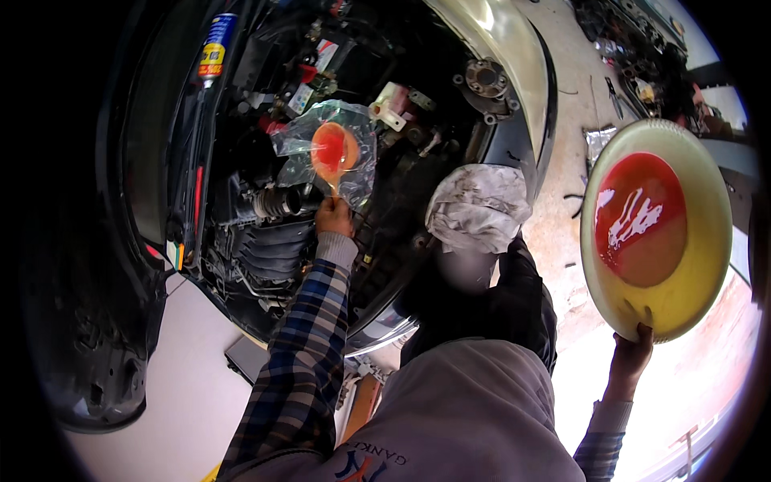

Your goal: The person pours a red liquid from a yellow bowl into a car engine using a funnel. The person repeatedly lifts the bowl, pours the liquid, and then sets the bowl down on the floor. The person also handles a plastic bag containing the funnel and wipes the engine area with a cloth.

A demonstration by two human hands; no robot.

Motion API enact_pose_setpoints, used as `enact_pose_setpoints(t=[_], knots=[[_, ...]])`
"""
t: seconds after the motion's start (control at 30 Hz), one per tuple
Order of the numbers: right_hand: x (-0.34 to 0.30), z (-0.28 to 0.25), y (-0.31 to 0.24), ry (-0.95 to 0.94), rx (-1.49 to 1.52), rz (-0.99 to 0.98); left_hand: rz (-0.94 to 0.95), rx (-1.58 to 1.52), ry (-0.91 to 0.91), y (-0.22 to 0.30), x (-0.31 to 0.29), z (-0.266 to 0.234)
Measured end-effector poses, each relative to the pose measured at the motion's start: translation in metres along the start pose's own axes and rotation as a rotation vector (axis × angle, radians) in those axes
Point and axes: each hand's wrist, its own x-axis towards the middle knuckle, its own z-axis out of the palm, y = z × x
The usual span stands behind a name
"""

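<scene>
Over the engine bay, my left hand (333, 217) is closed around the narrow lower end of an orange funnel (347, 153). Red shows inside the funnel's bowl, and crumpled clear plastic film (293, 149) surrounds it. What lies below the funnel is hidden. Out to the right, my right hand (634, 353) grips the near rim of a pale yellow basin (699, 273). Red liquid (642, 209) is pooled in the basin's bottom, glinting toward the upper left.
Hoses and a black ribbed engine part (277, 249) lie left of my left forearm. A blue, yellow and red can (215, 48) rests at the bay's far left. A stained whitish cloth (478, 209) sits by the car's edge. Tools and parts (642, 88) litter the far right floor.
</scene>
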Motion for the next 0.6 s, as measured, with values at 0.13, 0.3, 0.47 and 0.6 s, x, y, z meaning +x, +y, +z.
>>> enact_pose_setpoints(t=[0.13,0.3,0.47,0.6], knots=[[-0.008,0.002,0.015,-0.019,-0.232,-0.081,-0.01,-0.005,-0.023,-0.006,-0.001,-0.01],[-0.011,-0.001,0.022,0.001,-0.022,0.053,-0.004,0.045,0.008,0.007,-0.004,-0.006],[-0.007,-0.002,0.022,-0.011,0.071,0.097,0.026,0.015,-0.018,0.006,-0.001,-0.016],[-0.006,0.017,0.006,0.093,0.182,0.122,0.021,0.011,-0.005,0.01,-0.003,-0.018]])
